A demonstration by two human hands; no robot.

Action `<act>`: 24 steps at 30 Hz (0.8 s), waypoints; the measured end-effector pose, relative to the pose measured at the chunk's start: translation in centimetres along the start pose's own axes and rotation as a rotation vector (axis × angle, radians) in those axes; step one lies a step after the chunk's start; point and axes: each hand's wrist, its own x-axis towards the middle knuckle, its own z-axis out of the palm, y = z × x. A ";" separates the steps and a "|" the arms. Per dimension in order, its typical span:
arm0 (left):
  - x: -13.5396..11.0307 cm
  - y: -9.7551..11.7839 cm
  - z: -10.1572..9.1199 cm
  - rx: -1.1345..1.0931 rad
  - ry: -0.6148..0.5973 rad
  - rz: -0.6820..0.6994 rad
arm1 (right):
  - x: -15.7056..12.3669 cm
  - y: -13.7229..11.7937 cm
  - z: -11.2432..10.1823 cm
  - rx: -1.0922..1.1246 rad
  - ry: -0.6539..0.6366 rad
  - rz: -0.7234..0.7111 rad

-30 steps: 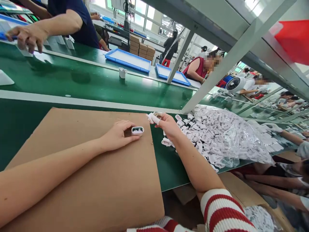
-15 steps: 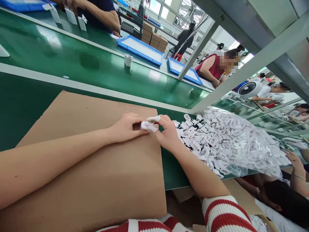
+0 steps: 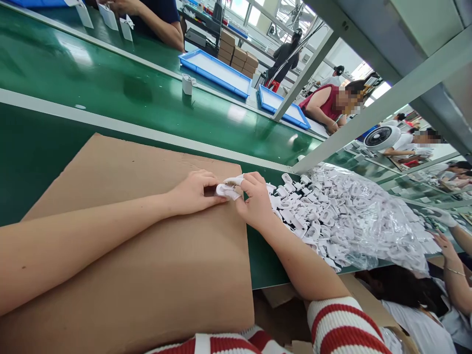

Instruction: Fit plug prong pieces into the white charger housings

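Note:
My left hand (image 3: 194, 192) rests over the right part of a cardboard sheet (image 3: 147, 265), its thumb and fingers closed on one end of a small white plastic part (image 3: 222, 190). From the other side my right hand (image 3: 255, 201) pinches the same part between thumb and forefinger, both wearing white finger covers. The part is held just above the cardboard, and the fingers hide much of it. Right beside my right hand lies a large heap of similar white plastic parts (image 3: 313, 211), some under clear plastic film (image 3: 383, 231).
Beyond the cardboard runs a green conveyor belt (image 3: 140, 93) carrying a white housing (image 3: 187, 84). Blue trays (image 3: 217, 73) stand on its far side, where co-workers sit. A slanting metal post (image 3: 306, 73) rises at the right. Another co-worker's hand (image 3: 444, 244) is beyond the heap.
The white housing on the belt has shifted left. My hands stay nearly in place on the small part. The co-worker at lower right has moved.

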 end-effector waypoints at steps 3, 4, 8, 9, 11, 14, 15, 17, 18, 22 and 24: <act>0.0 -0.1 0.1 -0.009 0.005 -0.001 | 0.1 -0.1 -0.1 -0.021 -0.012 -0.001; 0.0 -0.1 0.1 -0.003 0.005 -0.004 | 0.1 -0.2 -0.1 -0.002 0.000 0.001; 0.0 -0.2 0.0 0.040 -0.007 -0.017 | 0.0 -0.2 -0.3 0.047 0.086 0.048; 0.0 -0.2 0.0 0.043 -0.010 -0.017 | -0.1 -0.2 -0.3 0.033 0.093 0.053; 0.0 -0.2 0.1 0.030 -0.008 -0.012 | -0.1 -0.1 -0.2 0.001 0.076 0.040; -0.1 -0.2 0.1 0.007 -0.004 -0.008 | 0.0 0.0 0.0 -0.018 0.044 -0.002; -0.1 -0.2 0.1 0.006 -0.004 -0.011 | 0.1 0.1 0.0 -0.025 0.042 -0.017; -0.1 -0.2 0.1 0.015 -0.003 -0.017 | 0.4 0.1 0.0 -0.041 0.032 -0.040; -0.1 -0.1 0.1 0.020 -0.004 -0.019 | 0.6 0.1 -0.1 -0.047 0.021 -0.052; 0.0 0.0 0.1 0.035 -0.017 -0.024 | 1.1 0.0 -0.5 -0.071 -0.038 -0.085; 0.0 0.0 0.1 0.040 -0.014 -0.026 | 1.3 -0.1 -0.6 -0.101 -0.044 -0.056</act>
